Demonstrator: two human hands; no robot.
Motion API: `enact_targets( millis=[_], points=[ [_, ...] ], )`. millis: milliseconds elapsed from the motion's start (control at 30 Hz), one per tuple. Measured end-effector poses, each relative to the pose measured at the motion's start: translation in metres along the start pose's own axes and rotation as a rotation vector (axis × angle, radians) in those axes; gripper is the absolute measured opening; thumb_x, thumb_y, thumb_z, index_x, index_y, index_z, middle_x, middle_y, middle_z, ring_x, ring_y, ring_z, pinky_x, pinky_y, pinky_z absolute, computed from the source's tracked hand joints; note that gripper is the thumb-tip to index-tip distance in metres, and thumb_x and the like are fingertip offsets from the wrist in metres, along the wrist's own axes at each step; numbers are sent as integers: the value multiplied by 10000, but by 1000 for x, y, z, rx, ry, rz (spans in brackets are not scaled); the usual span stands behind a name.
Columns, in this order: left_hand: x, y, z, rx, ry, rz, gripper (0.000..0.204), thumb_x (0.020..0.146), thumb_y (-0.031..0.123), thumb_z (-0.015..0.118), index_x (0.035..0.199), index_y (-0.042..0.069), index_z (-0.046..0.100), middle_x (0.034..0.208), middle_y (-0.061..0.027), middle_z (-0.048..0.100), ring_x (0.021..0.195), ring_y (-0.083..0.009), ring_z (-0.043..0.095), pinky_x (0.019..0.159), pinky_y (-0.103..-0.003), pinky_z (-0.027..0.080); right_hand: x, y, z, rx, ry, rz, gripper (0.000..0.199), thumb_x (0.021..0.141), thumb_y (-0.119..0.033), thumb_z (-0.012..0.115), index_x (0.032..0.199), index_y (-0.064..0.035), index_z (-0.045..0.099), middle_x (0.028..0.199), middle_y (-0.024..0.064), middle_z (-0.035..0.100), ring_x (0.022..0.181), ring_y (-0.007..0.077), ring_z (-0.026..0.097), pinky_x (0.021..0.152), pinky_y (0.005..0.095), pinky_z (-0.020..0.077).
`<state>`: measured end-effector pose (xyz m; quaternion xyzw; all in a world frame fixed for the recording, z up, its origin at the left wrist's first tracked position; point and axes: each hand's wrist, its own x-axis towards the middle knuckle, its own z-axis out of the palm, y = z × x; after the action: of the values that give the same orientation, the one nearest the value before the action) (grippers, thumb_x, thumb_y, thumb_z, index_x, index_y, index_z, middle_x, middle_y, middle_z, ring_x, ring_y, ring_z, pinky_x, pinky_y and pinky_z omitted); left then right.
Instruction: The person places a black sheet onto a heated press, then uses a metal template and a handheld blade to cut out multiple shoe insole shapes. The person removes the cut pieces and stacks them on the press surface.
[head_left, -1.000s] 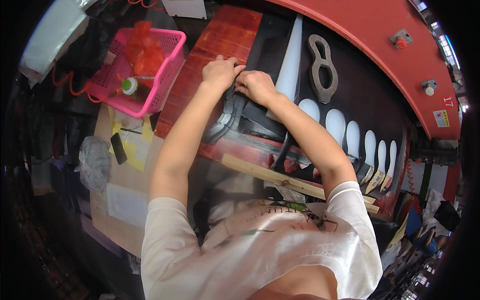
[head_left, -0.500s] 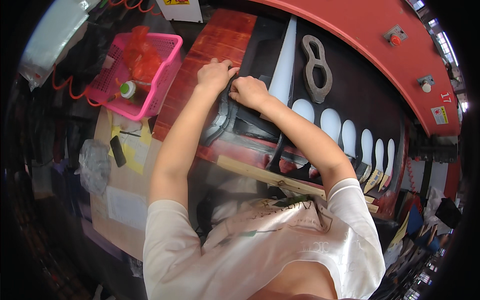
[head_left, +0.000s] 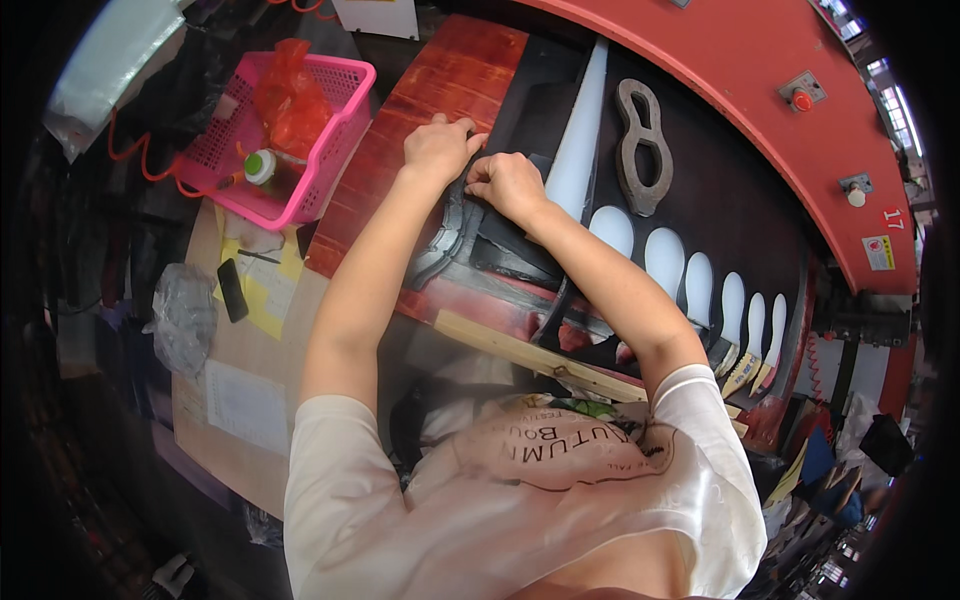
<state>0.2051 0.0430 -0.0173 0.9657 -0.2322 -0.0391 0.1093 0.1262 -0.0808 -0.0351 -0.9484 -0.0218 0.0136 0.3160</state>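
Note:
My left hand [head_left: 438,150] bends over the edge between a reddish-brown board and black sheet material, fingers curled down. Close on its right, my right hand [head_left: 508,187] is closed in a pinch low over the black material. What either hand's fingertips grip is too small and dark to make out. Below them, a stack of curved dark grey strips [head_left: 437,248] runs along the board. Beside the strips lies a flat black piece [head_left: 515,258], partly under my right forearm. A long white tapering strip [head_left: 580,130] stretches away just right of my right hand.
A metal cutting die [head_left: 643,150] and a row of white insole-shaped pieces [head_left: 664,258] lie on the black surface. A red machine beam [head_left: 740,90] arches behind. At left are a pink basket [head_left: 300,205], a phone [head_left: 232,290] and papers [head_left: 245,402]. A wooden strip [head_left: 540,362] edges the front.
The whole view has shifted slightly. Both hands stay at nearly the same spot on the black material; the right hand's fingers have turned a little and look more pinched.

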Motion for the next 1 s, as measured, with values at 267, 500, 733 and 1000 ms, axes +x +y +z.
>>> enact_targets(
  millis=[267,500,733,1000],
  points=[
    [1,-2,3,5,33,18,403,923,523,514,1131,206,652,1097,-170,616,933,-357,666,762,-460,540,9,11,-4,-119,-2,-406,95,770,-167,710,827,-98,678,816,111,687,806,318,662,706,434,526],
    [-1,-1,6,15,56,-1,408,924,533,506,1115,204,654,1091,-167,617,930,-358,669,751,-460,542,17,25,-29,-105,236,-222,84,804,-88,637,864,-40,602,859,164,643,842,363,631,741,437,513],
    [-2,-1,14,36,96,5,392,925,539,492,1126,244,655,1074,-171,622,895,-395,663,730,-485,542,25,41,-53,-259,462,-174,328,725,-57,737,1043,-18,664,1081,175,623,1025,344,595,882,404,492],
    [-43,20,-3,-217,436,309,490,896,335,640,1299,80,529,1231,-203,564,1117,-390,544,899,-473,472,-70,80,-142,-91,681,-106,343,806,-154,724,1112,-33,625,1129,127,590,1060,285,580,892,365,487]
  ],
)
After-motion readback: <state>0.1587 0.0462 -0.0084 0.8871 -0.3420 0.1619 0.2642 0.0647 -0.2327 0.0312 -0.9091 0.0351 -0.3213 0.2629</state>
